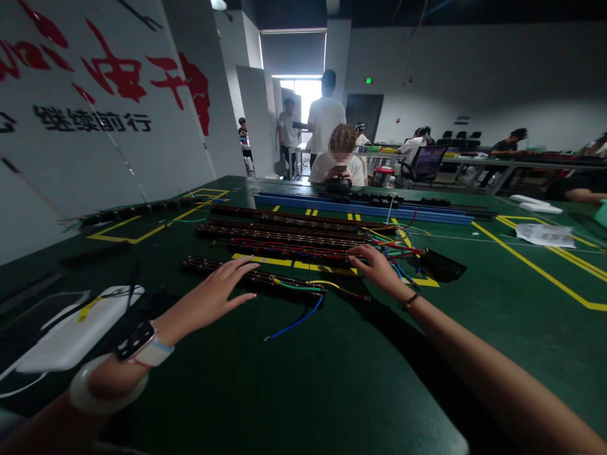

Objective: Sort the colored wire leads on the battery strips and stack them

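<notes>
My left hand [222, 291] is open, fingers stretched and thumb apart, over the nearest black wired strip [256, 276]. That strip lies apart from the others and has blue [294, 323], green and yellow leads at its right end. My right hand [377, 268] reaches to the right end of a black strip with red wires [303, 251]. Its fingers are slightly bent and apart, at the strip's edge; whether they touch it is hard to see. Behind lie several similar black strips [284, 232] side by side. Loose coloured wires [403, 249] spread from their right ends.
Left of me lies a white power bank-like block [80, 328] with cables. Blue channels [360, 207] run along the table's far side. A dark flat piece [443, 265] and a clear plastic bag [545, 235] lie on the right. A person [339, 161] sits opposite.
</notes>
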The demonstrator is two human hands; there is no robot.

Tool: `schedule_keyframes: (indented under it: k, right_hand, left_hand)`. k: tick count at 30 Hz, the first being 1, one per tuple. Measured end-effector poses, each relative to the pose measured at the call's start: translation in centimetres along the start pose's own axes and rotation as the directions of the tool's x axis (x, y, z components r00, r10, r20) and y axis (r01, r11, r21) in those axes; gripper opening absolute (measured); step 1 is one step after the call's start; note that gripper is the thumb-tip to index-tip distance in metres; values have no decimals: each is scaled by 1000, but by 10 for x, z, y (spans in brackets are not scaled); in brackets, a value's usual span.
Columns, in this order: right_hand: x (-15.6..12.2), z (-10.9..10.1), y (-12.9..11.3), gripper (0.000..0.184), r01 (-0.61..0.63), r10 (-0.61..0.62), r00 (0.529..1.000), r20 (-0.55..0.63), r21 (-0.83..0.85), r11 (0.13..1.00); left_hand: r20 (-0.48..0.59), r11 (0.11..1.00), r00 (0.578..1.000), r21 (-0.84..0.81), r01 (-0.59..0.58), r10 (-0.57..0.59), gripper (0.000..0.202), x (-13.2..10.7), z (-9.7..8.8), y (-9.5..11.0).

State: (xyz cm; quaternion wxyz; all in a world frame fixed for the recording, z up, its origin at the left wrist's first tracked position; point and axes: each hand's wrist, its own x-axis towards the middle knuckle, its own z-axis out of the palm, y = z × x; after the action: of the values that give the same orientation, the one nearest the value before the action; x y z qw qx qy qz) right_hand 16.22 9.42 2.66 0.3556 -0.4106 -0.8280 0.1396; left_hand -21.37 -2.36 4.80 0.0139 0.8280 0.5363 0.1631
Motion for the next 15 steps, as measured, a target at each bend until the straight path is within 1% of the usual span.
schedule_keyframes:
  k: [3,6,8,10,12,15]
  right_hand:
    - [30,8,5,26,36,-34,999,26,-82,996]
    - [64,19,12,32,48,-31,996,82,-215,975]
    - [88,26,19,37,35,11,990,137,-329,944]
    - [111,31,29,43,-2,85,981,176,-424,906]
    - [133,36,41,48,-45,156,968,196,-478,877]
    - [161,44,61,54,-93,232,949,213,-514,853]
  left_hand:
    - [17,996,1000,86,-11,10,72,-1,6,-23]
    - [23,989,999,143,-39,36,78,7,12,-32]
    - [31,986,997,153,-70,66,81,16,15,-33]
    - [45,984,993,140,-112,106,84,27,18,-35]
    - [66,983,988,111,-146,139,86,37,20,-39]
    - [93,985,983,53,-166,161,91,48,22,-46]
